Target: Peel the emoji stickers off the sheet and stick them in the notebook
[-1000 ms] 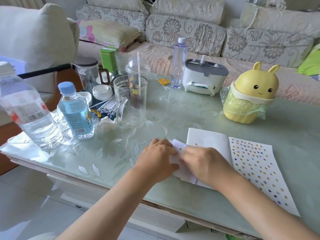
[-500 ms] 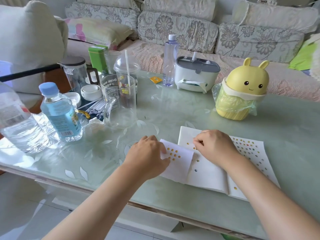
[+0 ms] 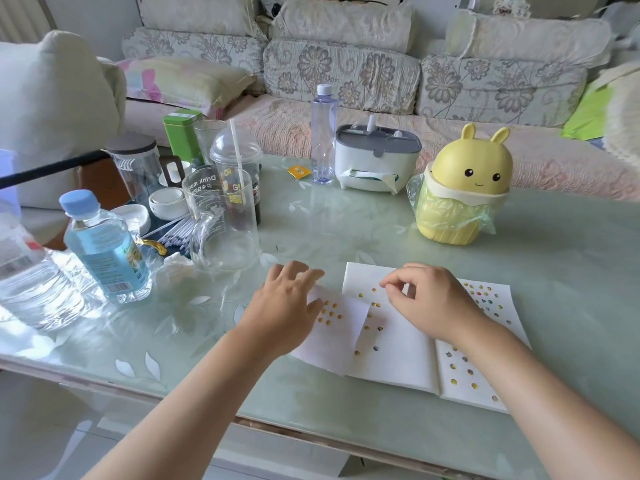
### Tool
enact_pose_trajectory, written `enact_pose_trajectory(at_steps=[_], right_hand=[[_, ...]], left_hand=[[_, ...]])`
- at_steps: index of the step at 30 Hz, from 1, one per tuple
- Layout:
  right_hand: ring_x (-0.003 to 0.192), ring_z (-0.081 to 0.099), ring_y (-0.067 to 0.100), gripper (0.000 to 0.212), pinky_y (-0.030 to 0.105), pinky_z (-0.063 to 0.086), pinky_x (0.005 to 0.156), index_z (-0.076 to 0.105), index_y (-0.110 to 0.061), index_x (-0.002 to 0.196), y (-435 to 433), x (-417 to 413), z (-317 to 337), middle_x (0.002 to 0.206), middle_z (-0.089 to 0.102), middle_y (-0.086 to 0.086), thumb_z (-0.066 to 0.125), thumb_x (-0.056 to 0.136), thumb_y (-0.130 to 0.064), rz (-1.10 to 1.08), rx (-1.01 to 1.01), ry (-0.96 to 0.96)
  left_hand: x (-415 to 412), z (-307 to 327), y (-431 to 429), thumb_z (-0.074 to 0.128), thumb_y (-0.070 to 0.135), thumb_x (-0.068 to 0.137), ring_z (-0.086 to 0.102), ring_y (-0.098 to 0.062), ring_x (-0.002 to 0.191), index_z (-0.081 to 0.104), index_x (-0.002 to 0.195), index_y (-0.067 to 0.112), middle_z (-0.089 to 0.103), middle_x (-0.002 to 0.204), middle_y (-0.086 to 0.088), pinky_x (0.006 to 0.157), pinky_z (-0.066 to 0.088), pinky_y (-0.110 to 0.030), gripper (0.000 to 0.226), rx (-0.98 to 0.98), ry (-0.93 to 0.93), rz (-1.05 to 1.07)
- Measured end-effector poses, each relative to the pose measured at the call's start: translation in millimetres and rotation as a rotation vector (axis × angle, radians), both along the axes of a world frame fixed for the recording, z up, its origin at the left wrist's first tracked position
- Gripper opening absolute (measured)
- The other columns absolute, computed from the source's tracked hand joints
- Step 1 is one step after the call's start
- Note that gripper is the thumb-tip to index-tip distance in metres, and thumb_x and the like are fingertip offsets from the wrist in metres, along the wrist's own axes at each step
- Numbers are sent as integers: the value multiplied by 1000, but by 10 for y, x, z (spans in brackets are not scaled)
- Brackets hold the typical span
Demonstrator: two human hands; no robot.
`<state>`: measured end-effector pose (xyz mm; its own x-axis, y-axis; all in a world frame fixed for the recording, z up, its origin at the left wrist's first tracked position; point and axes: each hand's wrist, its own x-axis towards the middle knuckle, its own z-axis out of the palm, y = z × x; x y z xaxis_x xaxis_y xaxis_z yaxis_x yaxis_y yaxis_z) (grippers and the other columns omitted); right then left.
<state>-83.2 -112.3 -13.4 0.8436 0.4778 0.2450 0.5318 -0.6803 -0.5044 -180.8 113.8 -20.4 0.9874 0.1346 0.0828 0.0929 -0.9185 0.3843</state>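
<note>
My left hand (image 3: 287, 306) lies flat with fingers spread and relaxed, pressing on the left part of the sheet (image 3: 341, 337), gripping nothing. The sheet rests on the table (image 3: 346, 220) with its right edge overlapping the left page of the open notebook (image 3: 401, 355); a small cluster of yellow stickers (image 3: 329, 311) shows on it just beside my fingertips. My right hand (image 3: 429, 299) hovers over the top of the left page, fingers curled, thumb and forefinger pinched together; whether a sticker sits between them is too small for me to tell. A few stickers dot the left page, and many more cover the right page, partly hidden under my right wrist. Beyond the notebook stands a yellow bunny bin (image 3: 464, 188), with a tissue box (image 3: 377, 157) and a tall bottle (image 3: 323, 133) further back. To my left are a glass jug (image 3: 225, 223) and a blue-capped bottle (image 3: 104, 244), well apart from the sheet.
</note>
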Motion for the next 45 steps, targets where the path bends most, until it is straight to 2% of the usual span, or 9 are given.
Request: enact_pose_trajectory(at_steps=[3,8,12,16,22,26,31,39,45], right_hand=[[70,55,-9,17,13,36,65,77,-34,88,9,-25,41,81,62,-25,63,91,-24,-33,23,24],[66,51,-18,9,17,36,68,74,-36,94,116,-195,166,92,67,-26,68,89,-42,42,58,166],[58,49,-18,10,11,30,56,73,-34,90,110,-237,322,60,55,-36,76,85,-42,33,74,167],[54,49,-17,5,9,36,55,73,-28,90,41,-210,425,45,44,-38,76,88,-30,23,180,162],[67,50,-14,25,12,37,65,74,-31,104,4,-237,332,109,60,-19,80,80,-22,19,187,-199],[60,52,2,9,25,48,57,76,-32,91,45,-311,349,102,60,-15,75,83,-29,86,190,-376],[70,47,-13,24,16,42,62,79,-32,100,64,-305,301,96,63,-18,65,84,-44,87,256,-288],[60,48,-15,21,7,32,56,80,-33,90,46,-282,344,83,66,-21,64,83,-46,20,292,-234],[60,54,4,17,27,45,55,79,-34,86,14,-224,370,73,63,-17,67,83,-44,35,320,-104]], left_hand=[[37,-38,7,51,40,101,29,-19,137,41,148,37,40,148,9,108,36,-34,48,58,62,-25],[67,69,-32,65,38,93,49,-17,110,63,113,29,60,111,10,87,39,-28,22,-53,-68,34],[28,300,-85,69,33,91,55,0,76,61,96,33,62,85,16,61,40,-12,9,-292,-65,64],[-18,417,-180,68,31,92,47,-6,54,71,88,24,65,72,8,48,35,-14,9,-592,-7,61],[-3,472,-295,69,25,93,59,-2,59,77,86,19,71,72,6,74,47,-25,12,-958,140,180],[54,442,-382,71,25,90,63,-12,69,76,91,17,71,82,-2,73,47,-25,9,-1310,154,298],[78,456,-505,72,20,82,65,-15,67,75,85,17,70,83,-5,72,56,-27,5,-1712,196,236],[123,405,-608,77,19,70,71,-19,78,66,94,9,73,92,-16,72,59,-24,28,-1603,-19,166],[133,417,-702,79,25,68,73,-22,82,67,92,8,75,91,-17,78,56,-28,32,-1494,-118,155]])
